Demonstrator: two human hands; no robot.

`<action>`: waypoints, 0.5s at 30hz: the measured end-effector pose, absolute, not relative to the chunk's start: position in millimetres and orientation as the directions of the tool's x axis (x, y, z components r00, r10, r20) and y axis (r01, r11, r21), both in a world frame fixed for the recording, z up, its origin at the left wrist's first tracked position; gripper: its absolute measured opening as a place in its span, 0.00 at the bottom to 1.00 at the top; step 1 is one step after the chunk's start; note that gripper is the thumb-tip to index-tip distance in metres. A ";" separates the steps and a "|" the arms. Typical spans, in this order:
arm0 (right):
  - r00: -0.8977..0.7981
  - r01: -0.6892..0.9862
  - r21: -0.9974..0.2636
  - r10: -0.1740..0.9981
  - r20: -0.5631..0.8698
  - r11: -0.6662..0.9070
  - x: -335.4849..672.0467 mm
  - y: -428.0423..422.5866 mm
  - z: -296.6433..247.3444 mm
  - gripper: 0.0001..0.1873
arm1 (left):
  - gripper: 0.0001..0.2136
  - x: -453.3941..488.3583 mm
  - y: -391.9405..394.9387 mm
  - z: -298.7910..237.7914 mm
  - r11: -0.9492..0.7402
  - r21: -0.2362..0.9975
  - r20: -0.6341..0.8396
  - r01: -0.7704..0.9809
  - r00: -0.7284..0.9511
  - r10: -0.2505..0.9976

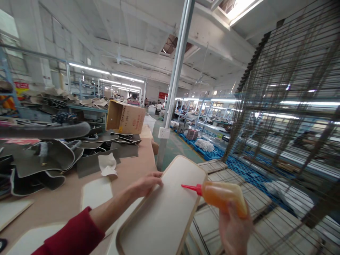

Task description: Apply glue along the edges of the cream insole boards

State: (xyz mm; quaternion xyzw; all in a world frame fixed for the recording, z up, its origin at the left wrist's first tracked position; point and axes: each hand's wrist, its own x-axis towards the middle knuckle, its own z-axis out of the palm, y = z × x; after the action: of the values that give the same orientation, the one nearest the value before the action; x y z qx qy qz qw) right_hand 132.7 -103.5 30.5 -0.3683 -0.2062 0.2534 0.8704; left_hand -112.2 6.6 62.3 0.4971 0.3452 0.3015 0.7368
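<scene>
My left hand (pixel 147 184) grips the left edge of a long white panel with a tan rim (pixel 162 212), fingers curled over its border; a red sleeve covers that forearm. My right hand (pixel 233 230) is wrapped round an orange squeeze bottle (pixel 223 196) with a red nozzle. The nozzle tip points left and hovers just over the panel's middle. The panel juts past the table's right edge, over a wire rack shelf (pixel 239 177).
A brown table (pixel 138 166) holds more white panels (pixel 97 193), a heap of grey cut pieces (pixel 53 156) and a tipped cardboard box (pixel 124 117). A tall wire drying rack (pixel 292 106) fills the right. A grey pillar (pixel 175 78) stands ahead, blue pallets beyond.
</scene>
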 end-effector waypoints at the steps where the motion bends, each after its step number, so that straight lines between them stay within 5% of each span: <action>1: 0.774 -0.305 -0.753 0.612 0.160 0.583 133.9 -104.7 24.5 0.29 | 0.22 -110.6 6.4 61.4 0.332 0.937 -0.216 -0.104 0.574 0.790; 7: 0.652 -0.406 -0.801 0.753 0.083 0.440 116.7 -136.2 -26.0 0.33 | 0.19 -104.6 5.8 58.6 0.306 0.944 -0.211 -0.121 0.493 0.844; 15: 0.797 -0.196 -0.802 0.569 0.205 0.565 191.6 -128.4 8.9 0.27 | 0.21 -63.6 -6.5 59.0 0.338 0.938 -0.241 -0.080 0.551 0.799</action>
State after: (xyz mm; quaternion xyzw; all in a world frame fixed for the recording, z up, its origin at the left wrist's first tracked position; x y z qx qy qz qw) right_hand 191.6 -128.4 8.9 -0.4094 -0.2272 0.2237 0.8548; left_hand -63.6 -6.5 59.0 0.4904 0.3664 0.3006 0.7314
